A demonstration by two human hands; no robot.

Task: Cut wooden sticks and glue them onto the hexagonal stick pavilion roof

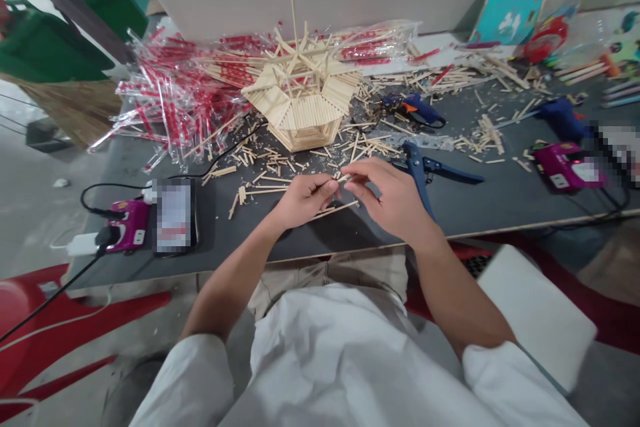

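My left hand [309, 199] and my right hand [387, 195] meet over the table's front part, fingertips almost touching. Both are closed in a pinch on a short wooden stick [344, 178], mostly covered by the fingers. Below them a longer wooden stick [336, 211] lies on the dark table. Just beyond stands a many-sided model [309, 112] built of pale wooden sticks, with a tiered body and an open frame on top. Blue-handled cutters [453, 170] lie beside my right hand, partly behind it.
Two blue glue guns [423, 110] [563, 121] lie to the right. Red-printed plastic wrappers [185, 103] heap at the back left. Stick offcuts [273, 159] litter the table [220, 240]. A phone [174, 217] and a purple power socket [131, 223] sit left; another purple socket [567, 167] sits right.
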